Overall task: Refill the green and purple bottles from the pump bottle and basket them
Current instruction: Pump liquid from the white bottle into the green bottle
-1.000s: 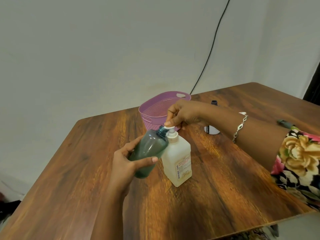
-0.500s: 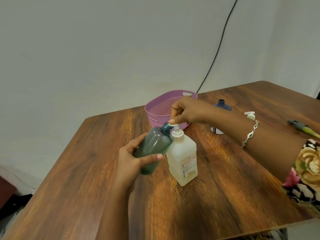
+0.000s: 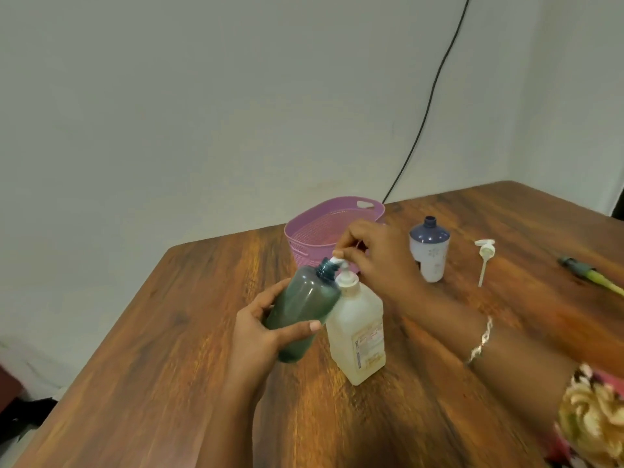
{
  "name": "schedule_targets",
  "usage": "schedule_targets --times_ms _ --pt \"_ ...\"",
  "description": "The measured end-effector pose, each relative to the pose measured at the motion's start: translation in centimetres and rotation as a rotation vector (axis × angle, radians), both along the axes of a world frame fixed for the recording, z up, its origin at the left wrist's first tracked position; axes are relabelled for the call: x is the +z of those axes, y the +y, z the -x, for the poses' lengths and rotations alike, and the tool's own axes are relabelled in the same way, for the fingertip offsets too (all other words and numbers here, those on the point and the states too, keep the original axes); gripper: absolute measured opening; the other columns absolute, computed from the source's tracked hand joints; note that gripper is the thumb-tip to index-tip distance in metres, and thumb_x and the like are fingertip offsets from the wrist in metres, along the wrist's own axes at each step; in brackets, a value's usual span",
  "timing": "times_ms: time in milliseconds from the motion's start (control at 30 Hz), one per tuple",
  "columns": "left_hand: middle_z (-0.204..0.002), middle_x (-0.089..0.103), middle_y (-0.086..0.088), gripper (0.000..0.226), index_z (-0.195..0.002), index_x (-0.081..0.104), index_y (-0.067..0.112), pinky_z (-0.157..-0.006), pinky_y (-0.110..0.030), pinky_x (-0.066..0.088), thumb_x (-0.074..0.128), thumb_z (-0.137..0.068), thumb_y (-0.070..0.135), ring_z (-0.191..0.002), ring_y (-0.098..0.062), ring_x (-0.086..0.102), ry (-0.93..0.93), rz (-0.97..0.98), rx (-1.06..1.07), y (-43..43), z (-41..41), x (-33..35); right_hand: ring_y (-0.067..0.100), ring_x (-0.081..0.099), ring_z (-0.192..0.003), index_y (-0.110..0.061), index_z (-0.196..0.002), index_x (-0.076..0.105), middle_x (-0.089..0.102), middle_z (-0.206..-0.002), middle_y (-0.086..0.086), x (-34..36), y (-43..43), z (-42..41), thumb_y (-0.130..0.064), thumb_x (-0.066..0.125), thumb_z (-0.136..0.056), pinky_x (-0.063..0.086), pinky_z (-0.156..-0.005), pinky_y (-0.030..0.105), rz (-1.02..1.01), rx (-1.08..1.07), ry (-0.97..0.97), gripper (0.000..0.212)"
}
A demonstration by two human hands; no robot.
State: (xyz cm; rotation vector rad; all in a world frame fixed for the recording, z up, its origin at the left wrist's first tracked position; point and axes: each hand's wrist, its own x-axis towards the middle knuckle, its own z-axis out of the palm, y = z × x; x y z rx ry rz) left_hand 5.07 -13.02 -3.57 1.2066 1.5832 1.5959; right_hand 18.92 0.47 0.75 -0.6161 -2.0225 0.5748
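Note:
My left hand (image 3: 260, 332) grips the green bottle (image 3: 304, 309), tilted so its open neck meets the spout of the cream pump bottle (image 3: 358, 329), which stands on the wooden table (image 3: 169, 349). My right hand (image 3: 374, 261) presses on the pump head with curled fingers; the head is mostly hidden under them. The purple bottle (image 3: 429, 248) stands uncapped behind my right wrist. The pink basket (image 3: 317, 228) sits at the back edge of the table.
A loose white pump top with its tube (image 3: 483, 260) lies right of the purple bottle. A green and yellow tool (image 3: 594, 273) lies at the far right. A black cable (image 3: 425, 113) runs down the wall behind the basket.
The view has swung left and down, so the purple bottle, loose pump top and tool now show. Both hands keep their hold at the pump spout.

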Motion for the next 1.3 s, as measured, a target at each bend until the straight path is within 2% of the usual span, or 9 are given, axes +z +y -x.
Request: schedule_targets --times_ms 100,233,433,567,667,767,967,1167,1300 --pt "-0.102 0.065 0.018 0.077 -0.109 0.062 0.036 -0.064 -0.019 0.051 0.081 -0.035 0.042 -0.09 -0.002 0.063 0.005 0.015 0.012 0.1 -0.2 0.0 0.011 0.056 -0.068 -0.007 -0.079 0.066 0.063 -0.077 0.0 -2.4 -0.9 -0.2 -0.009 0.057 -0.083 0.044 -0.064 0.019 -0.22 -0.105 0.093 0.011" --pt "-0.096 0.065 0.018 0.074 -0.103 0.063 0.029 -0.06 -0.016 0.05 0.08 -0.032 0.043 -0.086 -0.002 0.063 -0.002 -0.009 0.051 0.1 -0.7 -0.1 0.007 0.054 -0.088 -0.002 -0.096 0.069 0.064 -0.092 0.005 -3.6 -2.3 -0.3 -0.006 0.037 -0.077 0.039 -0.083 0.005 -0.32 -0.144 0.125 0.037" --pt "-0.096 0.066 0.018 0.074 -0.104 0.063 0.03 -0.061 -0.015 0.05 0.079 -0.033 0.046 -0.086 -0.001 0.062 0.022 -0.034 0.068 0.2 -0.5 0.0 0.014 0.051 -0.065 -0.003 -0.077 0.067 0.058 -0.072 0.005 -2.6 -1.8 0.5 -0.006 0.032 -0.072 0.041 -0.058 0.024 -0.336 -0.188 0.102 0.035" --pt "-0.097 0.065 0.018 0.072 -0.102 0.063 0.03 -0.063 -0.013 0.05 0.078 -0.034 0.045 -0.087 -0.001 0.062 0.043 -0.033 0.072 0.1 -0.5 -0.3 0.014 0.046 -0.056 -0.004 -0.066 0.059 0.053 -0.065 0.004 -3.3 -1.8 1.2 -0.003 0.034 -0.069 0.036 -0.051 0.021 -0.358 -0.246 0.068 0.025" --pt "-0.096 0.066 0.019 0.071 -0.1 0.064 0.031 -0.063 -0.014 0.051 0.078 -0.033 0.045 -0.086 -0.001 0.063 0.032 -0.028 0.082 0.0 -0.6 -0.4 0.01 0.037 -0.057 -0.006 -0.062 0.053 0.049 -0.063 0.003 -3.5 -1.6 1.6 0.004 0.043 -0.068 0.028 -0.05 0.017 -0.367 -0.257 0.044 0.016" --pt "-0.097 0.066 0.021 0.07 -0.101 0.063 0.033 -0.063 -0.014 0.051 0.078 -0.034 0.046 -0.087 0.001 0.062 0.038 -0.036 0.093 -0.2 -0.8 -0.4 0.015 0.044 -0.056 -0.003 -0.063 0.058 0.052 -0.065 0.005 -3.4 -1.4 1.3 0.011 0.051 -0.065 0.034 -0.047 0.023 -0.312 -0.207 0.059 0.015" --pt "-0.099 0.066 0.02 0.071 -0.102 0.063 0.034 -0.064 -0.015 0.051 0.079 -0.034 0.047 -0.089 0.0 0.063 0.051 -0.059 0.119 0.0 -0.7 0.0 0.024 0.053 -0.065 -0.002 -0.068 0.065 0.059 -0.067 0.007 -1.4 -1.5 0.5 -0.009 0.033 -0.071 0.037 -0.056 0.026 -0.406 -0.158 -0.014 0.033" --pt "-0.096 0.065 0.021 0.072 -0.102 0.063 0.032 -0.062 -0.013 0.05 0.078 -0.032 0.046 -0.086 0.002 0.062 0.028 -0.049 0.125 -0.1 -1.1 -0.7 0.019 0.047 -0.051 -0.003 -0.066 0.059 0.053 -0.066 0.006 -3.3 -1.9 0.8 -0.008 0.034 -0.073 0.038 -0.044 0.025 -0.341 -0.183 0.035 0.027" --pt "-0.096 0.066 0.021 0.071 -0.101 0.063 0.033 -0.062 -0.012 0.049 0.078 -0.033 0.046 -0.086 0.002 0.062 0.025 -0.049 0.126 -0.3 -0.9 -0.6 0.02 0.056 -0.068 -0.003 -0.078 0.067 0.061 -0.074 0.006 -3.3 -1.8 0.4 -0.008 0.039 -0.076 0.045 -0.057 0.027 -0.299 -0.135 0.074 0.028"
